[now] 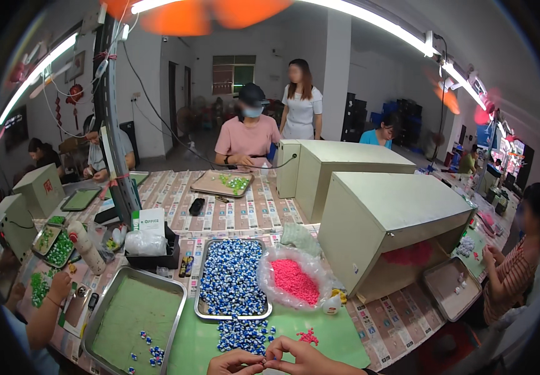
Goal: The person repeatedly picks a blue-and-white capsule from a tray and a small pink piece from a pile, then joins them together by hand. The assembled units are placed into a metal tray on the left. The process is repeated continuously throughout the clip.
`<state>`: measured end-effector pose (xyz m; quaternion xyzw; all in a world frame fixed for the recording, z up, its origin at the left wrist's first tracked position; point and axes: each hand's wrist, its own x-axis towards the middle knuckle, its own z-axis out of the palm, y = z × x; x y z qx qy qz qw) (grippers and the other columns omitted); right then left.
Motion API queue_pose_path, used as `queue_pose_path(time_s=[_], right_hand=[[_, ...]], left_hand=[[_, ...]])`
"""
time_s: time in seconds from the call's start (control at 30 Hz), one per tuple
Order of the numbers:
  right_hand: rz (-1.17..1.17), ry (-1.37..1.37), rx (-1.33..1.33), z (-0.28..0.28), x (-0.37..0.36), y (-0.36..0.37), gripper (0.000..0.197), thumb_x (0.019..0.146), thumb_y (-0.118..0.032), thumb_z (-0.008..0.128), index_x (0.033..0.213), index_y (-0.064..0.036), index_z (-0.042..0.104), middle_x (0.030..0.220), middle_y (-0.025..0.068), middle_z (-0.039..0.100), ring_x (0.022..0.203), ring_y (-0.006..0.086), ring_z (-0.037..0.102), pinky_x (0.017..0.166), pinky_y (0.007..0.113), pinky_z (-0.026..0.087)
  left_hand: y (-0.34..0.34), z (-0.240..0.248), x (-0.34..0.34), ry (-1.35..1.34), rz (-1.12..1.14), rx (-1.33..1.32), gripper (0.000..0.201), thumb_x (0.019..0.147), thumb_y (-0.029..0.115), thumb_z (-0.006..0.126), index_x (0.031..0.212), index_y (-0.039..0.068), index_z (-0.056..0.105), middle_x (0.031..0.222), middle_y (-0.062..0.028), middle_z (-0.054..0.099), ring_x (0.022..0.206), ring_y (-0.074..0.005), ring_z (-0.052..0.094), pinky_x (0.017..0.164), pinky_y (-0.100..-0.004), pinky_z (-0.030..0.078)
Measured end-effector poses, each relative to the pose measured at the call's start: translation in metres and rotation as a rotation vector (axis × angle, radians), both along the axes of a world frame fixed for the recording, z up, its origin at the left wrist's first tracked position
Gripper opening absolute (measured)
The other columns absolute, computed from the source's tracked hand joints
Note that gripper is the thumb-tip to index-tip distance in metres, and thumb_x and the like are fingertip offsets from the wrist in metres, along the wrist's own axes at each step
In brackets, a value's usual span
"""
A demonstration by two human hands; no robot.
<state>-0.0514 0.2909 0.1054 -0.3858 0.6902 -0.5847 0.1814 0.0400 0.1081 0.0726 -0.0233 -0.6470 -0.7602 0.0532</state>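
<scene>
My left hand (235, 362) and my right hand (301, 357) meet at the bottom of the view, fingertips pinched together. What they hold between them is too small to name. Just beyond my fingers lies a loose pile of small blue-and-white pieces (243, 335) on a green mat (338, 334). Behind it stands a metal tray (205, 317) filled with the same kind of pieces. A few pink pieces (308, 336) lie beside my right hand. Farther back, a clear plastic bag (268, 292) holds many pink pieces (295, 282).
At left, a green-lined tray (181, 306) holds several blue, white and pink pieces. A black box (157, 250) and a bottle (88, 249) stand beyond it. Pale metal cabinets (395, 215) rise at right. A neighbour's hand (57, 289) works at far left; other people sit around.
</scene>
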Motion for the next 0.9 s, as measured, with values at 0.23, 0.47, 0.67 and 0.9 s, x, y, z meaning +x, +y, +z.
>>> queue_pose_path(time_s=[0.23,0.47,0.67,0.9], right_hand=[[-0.099,0.157,0.028,0.009,0.000,0.012,0.018,0.086,-0.005,0.068,0.087,-0.0040,0.050,0.083,0.0051,0.059,0.077,0.0141,0.056,0.073,0.028,0.046],[-0.206,0.216,0.014,0.018,-0.014,0.020,0.014,0.088,-0.004,0.066,0.090,-0.0048,0.052,0.081,0.0004,0.057,0.070,0.0089,0.053,0.063,0.022,0.043],[-0.264,0.132,0.070,0.006,-0.029,0.029,0.016,0.084,0.002,0.067,0.089,-0.0023,0.053,0.086,0.0046,0.062,0.079,0.0096,0.056,0.073,0.026,0.047],[-0.352,0.149,0.074,0.006,-0.032,0.030,0.017,0.083,0.002,0.068,0.087,-0.0029,0.052,0.085,0.0049,0.062,0.077,0.0105,0.059,0.071,0.026,0.048]], left_hand=[[-0.016,-0.004,0.004,0.020,0.166,-0.021,0.016,0.084,-0.005,0.069,0.099,0.000,0.066,0.089,-0.0027,0.064,0.080,-0.0110,0.062,0.072,-0.0235,0.050],[-0.083,-0.006,0.021,0.029,0.576,-0.256,0.040,0.076,-0.005,0.072,0.112,0.000,0.058,0.090,-0.0072,0.063,0.080,-0.0125,0.064,0.070,-0.0260,0.054],[-0.121,-0.003,0.044,-0.069,0.850,-0.751,0.029,0.077,-0.005,0.061,0.106,-0.001,0.061,0.085,-0.0116,0.061,0.070,-0.0170,0.062,0.062,-0.0278,0.052],[-0.143,-0.010,0.059,-0.203,0.938,-0.769,0.027,0.078,-0.007,0.061,0.104,-0.001,0.061,0.084,-0.0122,0.062,0.069,-0.0181,0.062,0.061,-0.0282,0.052]])
